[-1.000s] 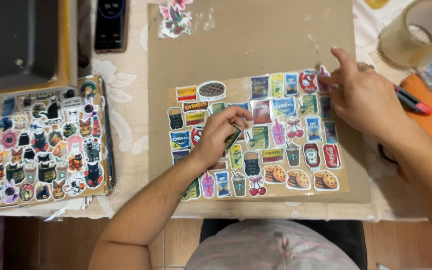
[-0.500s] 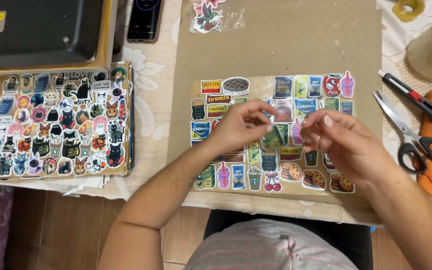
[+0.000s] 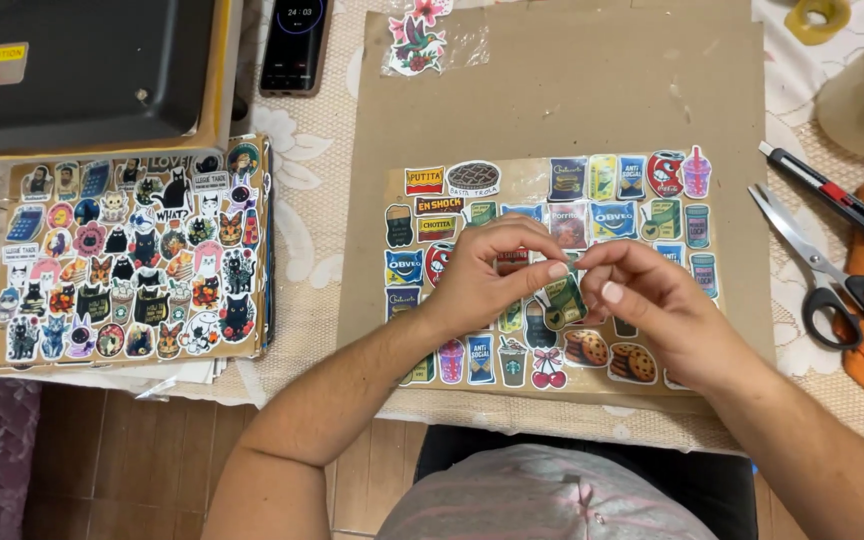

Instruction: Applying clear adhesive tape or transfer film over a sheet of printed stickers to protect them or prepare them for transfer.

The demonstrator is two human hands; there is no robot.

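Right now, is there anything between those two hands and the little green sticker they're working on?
Nothing visible. The left hand and right hand already pinch the green sticker between their fingertips, just above the sticker sheet on the cardboard. The scissors lie off to the right.

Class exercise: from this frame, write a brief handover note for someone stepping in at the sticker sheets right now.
Left hand and right hand: fingertips meet over the brown cardboard sheet of food stickers, pinching a small green sticker.
Sheet looks nearly full.
Cardboard sheet of cat stickers lies to the left; grey-handled scissors and red-and-black utility knife lie to the right.
Green sticker is not yet pressed flat.
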